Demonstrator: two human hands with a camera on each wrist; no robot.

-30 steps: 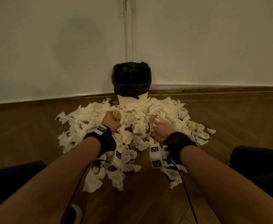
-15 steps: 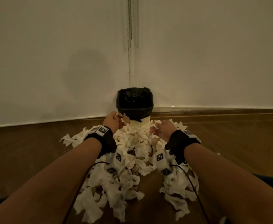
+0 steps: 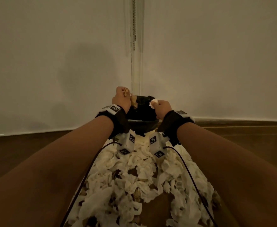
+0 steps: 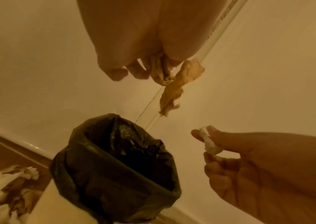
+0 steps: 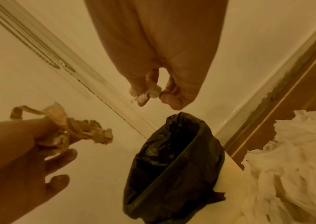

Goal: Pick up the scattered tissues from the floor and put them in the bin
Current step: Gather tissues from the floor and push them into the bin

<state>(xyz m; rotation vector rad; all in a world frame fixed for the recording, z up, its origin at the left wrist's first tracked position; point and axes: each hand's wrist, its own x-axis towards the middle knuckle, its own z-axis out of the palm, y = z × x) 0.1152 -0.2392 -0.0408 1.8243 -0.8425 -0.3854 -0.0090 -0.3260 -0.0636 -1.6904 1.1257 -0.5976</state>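
Note:
A small white bin point(image 3: 142, 128) lined with a black bag point(image 4: 115, 159) stands in the room's corner. My left hand point(image 3: 123, 98) is raised above its left rim and pinches a brownish crumpled tissue point(image 4: 172, 81) that dangles over the opening. My right hand point(image 3: 160, 107) hovers over the right rim and pinches a small white tissue wad point(image 5: 151, 92). A wide heap of white and brown tissues point(image 3: 139, 182) covers the floor in front of the bin, between my forearms.
White walls meet behind the bin, with a bead chain point(image 3: 134, 23) hanging in the corner. A white skirting point(image 3: 232, 119) runs along the dark wooden floor point(image 3: 28, 149). More of the tissue heap point(image 5: 287, 166) lies against the bin's base.
Both hands have risen from the tissue heap to above the bin's opening, each carrying a tissue. My view has moved closer to the bin and tilted upward.

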